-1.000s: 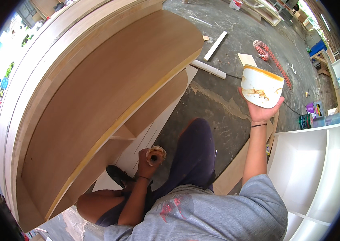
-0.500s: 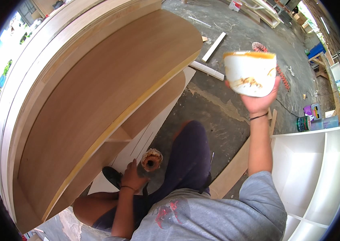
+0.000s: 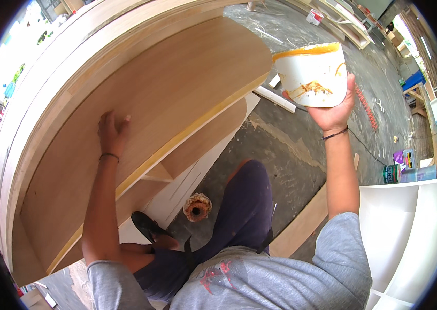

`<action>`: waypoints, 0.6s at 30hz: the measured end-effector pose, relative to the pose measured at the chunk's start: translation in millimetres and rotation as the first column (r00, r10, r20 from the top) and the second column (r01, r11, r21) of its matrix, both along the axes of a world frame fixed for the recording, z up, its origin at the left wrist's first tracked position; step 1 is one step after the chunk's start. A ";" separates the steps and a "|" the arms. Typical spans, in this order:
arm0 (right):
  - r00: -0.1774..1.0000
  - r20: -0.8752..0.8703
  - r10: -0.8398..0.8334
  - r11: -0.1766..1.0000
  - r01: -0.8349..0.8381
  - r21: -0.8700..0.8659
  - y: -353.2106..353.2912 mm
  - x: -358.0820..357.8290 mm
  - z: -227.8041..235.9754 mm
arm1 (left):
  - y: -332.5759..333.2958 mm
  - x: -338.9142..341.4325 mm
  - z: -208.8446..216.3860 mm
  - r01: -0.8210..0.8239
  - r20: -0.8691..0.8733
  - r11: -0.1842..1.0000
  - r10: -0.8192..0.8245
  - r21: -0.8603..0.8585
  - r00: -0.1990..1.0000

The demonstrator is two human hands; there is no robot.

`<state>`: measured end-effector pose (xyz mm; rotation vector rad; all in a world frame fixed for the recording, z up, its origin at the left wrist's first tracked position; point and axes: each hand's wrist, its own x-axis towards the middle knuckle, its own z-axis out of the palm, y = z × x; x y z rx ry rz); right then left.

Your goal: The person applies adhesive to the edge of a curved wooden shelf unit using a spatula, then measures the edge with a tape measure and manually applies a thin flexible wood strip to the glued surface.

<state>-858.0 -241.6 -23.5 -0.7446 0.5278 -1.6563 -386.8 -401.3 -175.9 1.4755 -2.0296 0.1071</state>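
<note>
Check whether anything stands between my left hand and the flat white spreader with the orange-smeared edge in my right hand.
Nothing visible does. From your left hand, the brown curved wooden panel extends toward the flat white orange-edged spreader in your right hand, with no object lying between; one view can't settle depth.

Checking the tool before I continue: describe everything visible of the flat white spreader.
The flat white spreader looks like thin, stiff plastic. Amber paste coats its straight, finely toothed far edge; brown smears mark its face. The bare right hand grips its rounded near end, holding it raised above the grey concrete floor, face toward the camera.
</note>
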 end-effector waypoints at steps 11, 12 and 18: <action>0.993 0.012 0.116 0.991 -0.116 0.073 -12.7 18.8 -15.8 | -2.6 -3.7 5.8 0.020 -0.064 0.997 -0.016 0.068 0.998; 0.989 0.010 0.148 0.987 -0.148 0.068 -13.1 20.0 -16.4 | -2.6 -3.4 8.6 0.017 -0.055 0.998 -0.014 0.066 0.998; 0.987 0.007 0.158 0.983 -0.158 0.097 -16.8 22.6 -29.6 | -2.2 -9.0 19.5 0.002 -0.039 0.999 0.000 0.053 0.999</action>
